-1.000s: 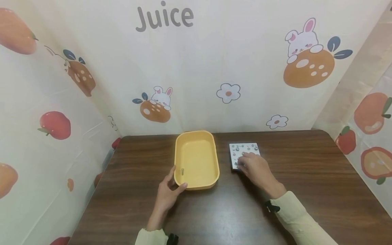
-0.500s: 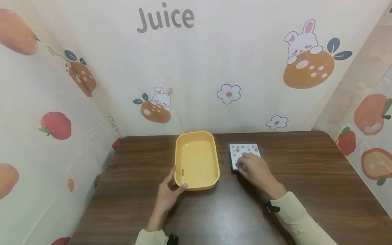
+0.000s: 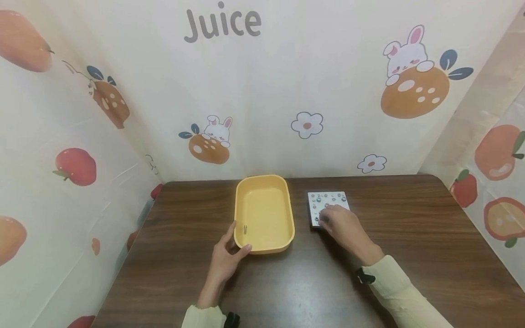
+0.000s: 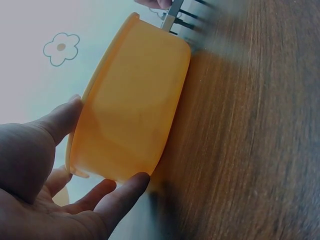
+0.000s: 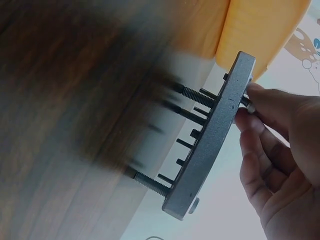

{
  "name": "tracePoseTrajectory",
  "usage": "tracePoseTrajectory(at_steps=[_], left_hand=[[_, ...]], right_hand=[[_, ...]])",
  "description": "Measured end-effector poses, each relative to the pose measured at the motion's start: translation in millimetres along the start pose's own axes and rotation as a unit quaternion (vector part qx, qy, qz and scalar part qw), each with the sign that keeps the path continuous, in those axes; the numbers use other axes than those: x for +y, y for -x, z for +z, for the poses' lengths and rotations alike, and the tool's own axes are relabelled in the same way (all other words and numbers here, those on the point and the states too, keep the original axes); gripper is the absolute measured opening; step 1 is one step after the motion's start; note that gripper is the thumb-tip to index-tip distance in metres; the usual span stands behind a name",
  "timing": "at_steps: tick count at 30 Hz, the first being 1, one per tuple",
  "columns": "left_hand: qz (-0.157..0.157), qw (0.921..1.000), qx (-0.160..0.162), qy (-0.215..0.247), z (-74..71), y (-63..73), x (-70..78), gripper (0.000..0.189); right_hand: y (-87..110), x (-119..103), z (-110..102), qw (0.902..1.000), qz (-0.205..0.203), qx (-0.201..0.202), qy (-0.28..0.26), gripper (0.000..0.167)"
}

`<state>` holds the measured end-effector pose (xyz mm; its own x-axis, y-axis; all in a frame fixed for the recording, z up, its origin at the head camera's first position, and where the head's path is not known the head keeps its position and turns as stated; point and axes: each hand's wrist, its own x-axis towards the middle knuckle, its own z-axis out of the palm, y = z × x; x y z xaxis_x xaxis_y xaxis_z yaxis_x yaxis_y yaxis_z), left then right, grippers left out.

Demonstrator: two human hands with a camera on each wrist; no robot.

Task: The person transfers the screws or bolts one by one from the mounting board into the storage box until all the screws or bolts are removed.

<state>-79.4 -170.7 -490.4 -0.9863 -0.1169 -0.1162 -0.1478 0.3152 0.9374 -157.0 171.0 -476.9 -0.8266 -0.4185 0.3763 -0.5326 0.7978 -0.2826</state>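
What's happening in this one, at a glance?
A person at a wooden table is working with both hands. The left hand grips a near corner of a yellow tray, which has one small screw lying inside. The right hand pinches another screw that sticks up from the top of a metal plate. More fasteners remain in the plate, and several threaded shanks project from its underside.

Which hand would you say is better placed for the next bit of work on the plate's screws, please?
Likely the right hand: it pinches a screw in the plate between thumb and fingers. The left hand is farther off, holding the yellow tray at its near left corner.
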Motion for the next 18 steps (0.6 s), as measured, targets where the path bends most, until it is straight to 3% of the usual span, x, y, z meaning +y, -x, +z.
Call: tracePoseTrajectory(at_steps=[6, 18], left_hand=[[0.005, 1.0000, -0.001, 0.005, 0.6, -0.1, 0.0, 0.087], [0.007, 1.0000, 0.002, 0.005, 0.9, 0.9, -0.5, 0.087]], right_hand=[[2.4, 0, -2, 0.9995, -0.015, 0.008, -0.025, 0.017], [-2.3, -4, -17, 0.9978, -0.060, 0.029, 0.007, 0.020]])
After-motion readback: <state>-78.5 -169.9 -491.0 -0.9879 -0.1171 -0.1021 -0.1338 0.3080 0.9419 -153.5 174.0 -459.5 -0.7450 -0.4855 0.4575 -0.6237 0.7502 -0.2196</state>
